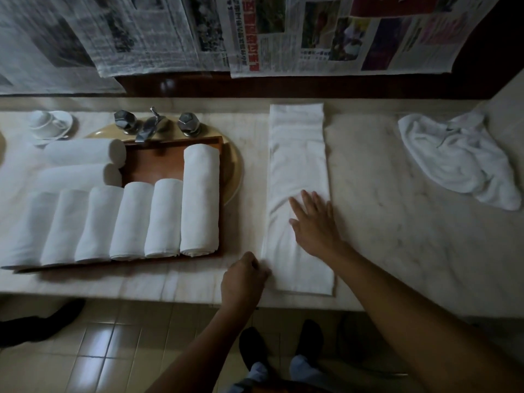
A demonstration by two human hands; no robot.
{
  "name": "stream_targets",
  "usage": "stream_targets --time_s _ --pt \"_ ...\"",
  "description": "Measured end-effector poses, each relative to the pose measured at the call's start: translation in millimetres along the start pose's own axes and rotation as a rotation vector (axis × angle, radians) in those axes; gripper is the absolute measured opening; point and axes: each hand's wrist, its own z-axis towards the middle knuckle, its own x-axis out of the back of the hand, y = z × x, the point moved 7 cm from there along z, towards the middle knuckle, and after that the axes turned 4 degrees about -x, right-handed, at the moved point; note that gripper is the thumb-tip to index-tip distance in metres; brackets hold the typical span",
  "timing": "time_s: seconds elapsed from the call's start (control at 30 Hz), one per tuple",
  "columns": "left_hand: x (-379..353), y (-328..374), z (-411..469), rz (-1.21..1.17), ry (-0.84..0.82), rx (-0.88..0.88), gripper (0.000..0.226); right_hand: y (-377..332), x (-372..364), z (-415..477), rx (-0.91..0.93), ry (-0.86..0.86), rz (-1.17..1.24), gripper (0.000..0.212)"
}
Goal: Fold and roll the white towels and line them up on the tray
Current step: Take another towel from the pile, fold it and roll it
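The right hand (313,225) lies flat, fingers spread, on the long folded towel (297,154) on the counter (382,208). The left hand (243,279) pinches the towel's near left edge. To the left, a wooden tray (153,163) holds six rolled towels (163,219) in a row, with two more crosswise behind. A crumpled towel (459,163) lies far right.
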Motion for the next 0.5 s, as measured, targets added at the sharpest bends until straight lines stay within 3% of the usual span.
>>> stream_targets --time_s 0.1,0.2,0.27,0.37,0.5 --pt "-6.1 23.1 0.1 0.148 0.122 -0.33 0.038 -6.4 -1.5 -41.6 -0.038 0.063 0.083 0.063" --pt "-32.8 33.6 -3.4 0.411 -0.008 -0.579 0.058 -3.6 -26.5 -93.3 -0.09 0.061 0.124 0.06" --pt "-40.1 17.5 -3.3 0.454 -0.086 -0.621 0.061 11.7 -37.8 -118.7 -0.132 0.045 0.122 0.06" --pt "-25.1 -3.7 -2.5 0.395 -0.013 -0.58 0.066 45.6 -38.7 -146.6 -0.204 0.064 0.088 0.065" --pt "-29.9 23.2 4.3 0.367 -0.015 -0.61 0.068 48.9 -23.5 -147.7 -0.228 0.106 0.147 0.069"
